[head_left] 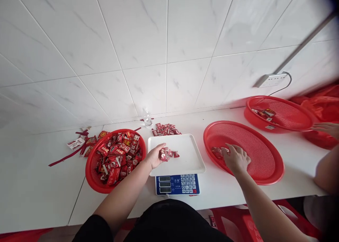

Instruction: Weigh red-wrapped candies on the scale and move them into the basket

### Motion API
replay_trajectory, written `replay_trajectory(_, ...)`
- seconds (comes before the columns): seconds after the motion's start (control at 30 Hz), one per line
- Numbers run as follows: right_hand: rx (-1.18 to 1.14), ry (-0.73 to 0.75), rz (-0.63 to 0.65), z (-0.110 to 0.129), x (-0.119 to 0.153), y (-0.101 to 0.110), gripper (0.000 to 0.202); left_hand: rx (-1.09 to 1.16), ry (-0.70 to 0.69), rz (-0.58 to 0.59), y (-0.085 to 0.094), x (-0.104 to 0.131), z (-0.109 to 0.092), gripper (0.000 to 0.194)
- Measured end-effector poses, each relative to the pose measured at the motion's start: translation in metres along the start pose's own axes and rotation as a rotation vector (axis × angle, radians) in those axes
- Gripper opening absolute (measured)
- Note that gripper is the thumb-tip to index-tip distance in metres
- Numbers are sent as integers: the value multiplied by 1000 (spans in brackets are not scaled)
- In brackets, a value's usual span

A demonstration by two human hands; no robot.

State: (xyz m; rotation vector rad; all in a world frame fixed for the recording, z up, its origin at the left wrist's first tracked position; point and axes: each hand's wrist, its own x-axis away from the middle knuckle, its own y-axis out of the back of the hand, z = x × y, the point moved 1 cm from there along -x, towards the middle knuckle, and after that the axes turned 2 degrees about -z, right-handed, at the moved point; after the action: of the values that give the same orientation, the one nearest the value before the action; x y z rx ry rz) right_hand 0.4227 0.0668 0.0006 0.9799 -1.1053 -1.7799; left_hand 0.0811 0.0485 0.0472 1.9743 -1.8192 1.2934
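Observation:
My left hand (156,156) is over the left part of the white scale tray (185,164), its fingers closed round a red candy packet (163,154). Small red packets (175,153) show just right of its fingertips, above the tray. Under the tray is the blue scale panel (177,185) with its keys and displays. My right hand (236,158) reaches into the middle red basket (272,164), its fingers bent beside a few red packets (217,152); whether it grips one is hidden. On the left, a red basket (91,176) is heaped with red packets (118,157).
Red packets (166,129) lie behind the tray near a clear bottle (147,118). A labelled card (76,143) and ribbons lie far left. Another basket (283,113) stands back right, near another person's hand (327,129). A power strip (271,80) is on the wall.

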Motion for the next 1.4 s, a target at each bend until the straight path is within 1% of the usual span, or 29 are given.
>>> replay_trajectory(0.1, -11, 128, -56, 19, 14, -2, 42, -69, -26, -77, 9, -8, 10, 39)
replay_trajectory(0.17, -49, 266, -45, 39, 27, -7, 39, -102, -63, -118, 18, -10, 17, 47)
replay_trajectory(0.23, -103, 434, 31, 64, 41, -14, 38, -121, -107, -156, 27, -12, 23, 54)
replay_trajectory(0.3, -137, 570, 148, 90, 55, -23, 37, -132, -169, -173, 33, -14, 28, 60)
replay_trajectory(0.33, -138, 614, 200, 102, 60, -28, 38, -140, -205, -169, 36, -14, 30, 62)
replay_trajectory(0.43, -132, 658, 322, 132, 71, -38, 44, -212, -302, -142, 40, -15, 34, 63)
replay_trajectory(0.5, -164, 712, 400, 145, 76, -42, 41, -299, -326, -137, 41, -13, 34, 61)
replay_trajectory(0.57, -230, 824, 493, 154, 84, -45, 33, -400, -334, -141, 41, -10, 33, 56)
replay_trajectory(0.63, -294, 926, 558, 156, 91, -48, 28, -469, -339, -142, 41, -7, 32, 50)
replay_trajectory(0.67, -319, 944, 560, 156, 93, -49, 28, -497, -347, -135, 42, -7, 32, 47)
replay_trajectory(0.7, -337, 938, 538, 155, 93, -50, 28, -525, -363, -123, 42, -7, 33, 45)
replay_trajectory(0.77, -348, 880, 445, 152, 88, -52, 30, -611, -428, -104, 43, -8, 35, 42)
replay_trajectory(0.83, -312, 793, 347, 148, 77, -56, 34, -763, -567, -117, 46, -10, 38, 41)
replay_trajectory(0.87, -270, 740, 319, 147, 71, -58, 36, -843, -653, -143, 48, -10, 38, 40)
replay_trajectory(0.9, -222, 680, 318, 145, 64, -61, 39, -920, -735, -185, 50, -10, 38, 38)
replay_trajectory(0.97, -146, 595, 370, 141, 56, -67, 43, -1026, -843, -291, 59, -7, 35, 34)
replay_trajectory(1.0, -134, 591, 409, 139, 55, -70, 43, -1055, -860, -346, 64, -4, 32, 31)
replay_trajectory(1.1, -206, 708, 489, 135, 65, -71, 43, -1105, -832, -472, 84, 4, 21, 27)
replay_trajectory(1.13, -246, 745, 492, 135, 70, -69, 43, -1120, -811, -498, 92, 6, 16, 27)
replay_trajectory(1.2, -314, 767, 479, 134, 81, -63, 43, -1166, -747, -551, 108, 7, 10, 28)
replay_trajectory(1.3, -385, 733, 449, 131, 91, -49, 45, -1269, -571, -575, 134, 7, 7, 30)
replay_trajectory(1.4, -419, 688, 447, 126, 93, -37, 44, -1399, -383, -565, 154, 9, 10, 41)
